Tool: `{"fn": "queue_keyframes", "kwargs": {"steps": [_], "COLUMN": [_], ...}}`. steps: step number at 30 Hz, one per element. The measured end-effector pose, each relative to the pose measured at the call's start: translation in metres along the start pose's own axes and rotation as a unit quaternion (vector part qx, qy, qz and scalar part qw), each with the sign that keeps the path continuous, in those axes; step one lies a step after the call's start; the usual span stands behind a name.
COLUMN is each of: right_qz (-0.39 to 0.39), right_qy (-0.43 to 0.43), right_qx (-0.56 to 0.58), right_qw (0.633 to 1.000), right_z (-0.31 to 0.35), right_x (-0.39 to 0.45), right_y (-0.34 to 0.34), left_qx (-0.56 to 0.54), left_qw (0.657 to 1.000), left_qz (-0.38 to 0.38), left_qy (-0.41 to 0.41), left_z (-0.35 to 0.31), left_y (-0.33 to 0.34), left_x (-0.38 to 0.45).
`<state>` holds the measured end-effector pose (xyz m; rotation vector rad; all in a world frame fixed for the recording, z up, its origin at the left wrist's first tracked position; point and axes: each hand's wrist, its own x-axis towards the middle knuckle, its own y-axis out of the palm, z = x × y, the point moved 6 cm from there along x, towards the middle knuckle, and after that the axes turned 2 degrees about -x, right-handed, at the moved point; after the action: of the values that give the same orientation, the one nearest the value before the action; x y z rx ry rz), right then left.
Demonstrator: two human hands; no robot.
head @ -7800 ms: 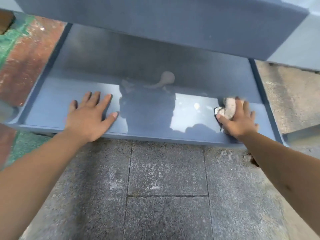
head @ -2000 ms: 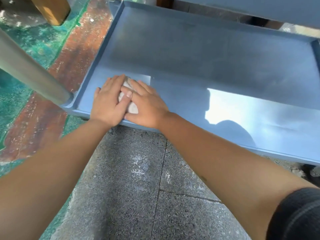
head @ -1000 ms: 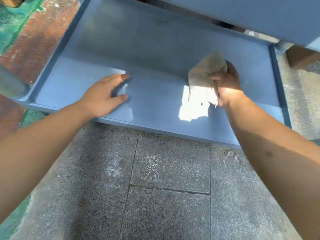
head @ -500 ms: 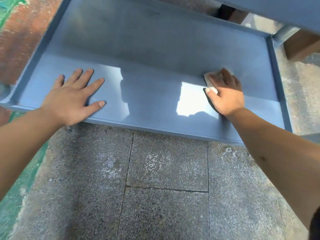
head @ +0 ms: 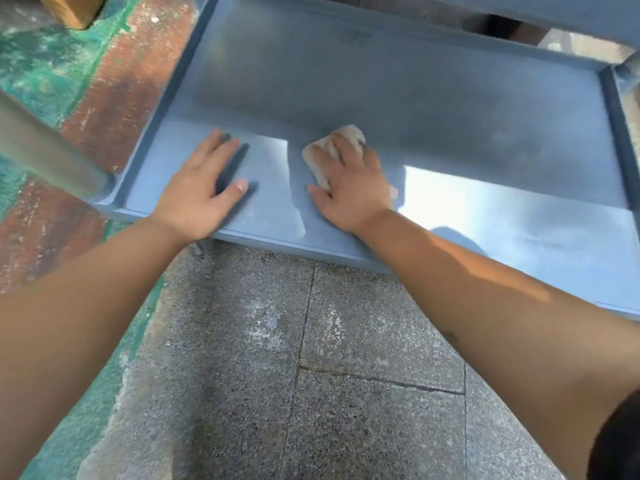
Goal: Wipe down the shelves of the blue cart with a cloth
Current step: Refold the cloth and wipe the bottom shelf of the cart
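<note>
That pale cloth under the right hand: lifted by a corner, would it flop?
Probably floppy: the cloth bunches into soft lumps under the right hand. Likely light: the hand covers most of it. It should slide easily on the smooth, glossy shelf.

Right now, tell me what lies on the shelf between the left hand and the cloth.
Nothing: the head view shows only bare blue shelf between the left hand and the cloth.

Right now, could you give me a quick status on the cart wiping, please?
Left hand flat on shelf. Right hand presses cloth mid-shelf. Nothing blocking the cloth's path.
</note>
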<state>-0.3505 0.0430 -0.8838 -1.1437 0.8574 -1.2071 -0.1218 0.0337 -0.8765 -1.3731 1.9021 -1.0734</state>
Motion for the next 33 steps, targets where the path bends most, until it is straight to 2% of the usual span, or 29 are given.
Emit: {"fn": "queue_keyframes", "kwargs": {"steps": [1, 2, 4, 9, 11, 14, 16, 19, 21, 23, 25, 26, 28, 30, 33], "right_qz": [0.015, 0.022, 0.028, 0.073, 0.079, 0.092, 0.057, -0.027, -0.087, -0.138, -0.109, -0.079, -0.052, -0.058, -0.075], "right_qy": [-0.019, -0.036, -0.062, -0.176, -0.189, -0.261, -0.272, -0.175, -0.043, 0.117, 0.305, 0.401, 0.526, 0.547, 0.494], "right_qx": [0.002, -0.005, -0.016, -0.093, -0.064, 0.051, 0.104, 0.101, 0.064, -0.005, -0.073, -0.087, -0.086, -0.070, -0.040], "right_qw": [1.000, 0.999, 0.998, 0.977, 0.977, 0.959, 0.955, 0.979, 0.993, 0.984, 0.943, 0.909, 0.844, 0.832, 0.865], "right_z": [0.024, 0.045, 0.084, 0.169, 0.169, 0.154, 0.119, 0.019, -0.071, -0.168, -0.255, -0.288, -0.323, -0.330, -0.329], "right_x": [0.004, 0.008, 0.013, 0.013, 0.012, -0.004, -0.016, -0.028, -0.038, -0.059, -0.098, -0.121, -0.153, -0.151, -0.114], "right_y": [0.010, 0.017, 0.029, 0.055, 0.048, 0.029, 0.010, -0.024, -0.057, -0.088, -0.101, -0.102, -0.096, -0.089, -0.087], "left_qx": [-0.012, 0.026, 0.093, 0.022, 0.001, -0.007, 0.002, 0.071, 0.138, 0.177, 0.193, 0.200, 0.209, 0.203, 0.200], "left_qw": [0.999, 0.996, 0.990, 0.998, 0.997, 0.997, 0.997, 0.995, 0.988, 0.982, 0.979, 0.978, 0.976, 0.978, 0.979], "left_qz": [-0.044, -0.069, -0.068, -0.063, -0.075, -0.080, -0.075, -0.072, -0.068, -0.067, -0.056, -0.053, -0.047, -0.045, -0.029], "left_qy": [-0.028, -0.053, -0.083, -0.019, 0.000, 0.000, -0.009, -0.005, -0.005, -0.001, 0.023, 0.033, 0.033, 0.014, 0.008], "left_z": [0.007, 0.014, 0.027, 0.031, 0.030, 0.033, 0.032, 0.028, 0.026, 0.019, 0.008, 0.004, 0.001, 0.003, 0.002], "left_y": [-0.010, -0.017, -0.023, -0.028, -0.031, -0.031, -0.025, -0.017, -0.011, -0.003, 0.005, 0.008, 0.012, 0.012, 0.012], "left_x": [-0.003, -0.006, -0.012, -0.018, -0.019, -0.019, -0.020, -0.019, -0.018, -0.016, -0.012, -0.010, -0.010, -0.009, -0.008]}}
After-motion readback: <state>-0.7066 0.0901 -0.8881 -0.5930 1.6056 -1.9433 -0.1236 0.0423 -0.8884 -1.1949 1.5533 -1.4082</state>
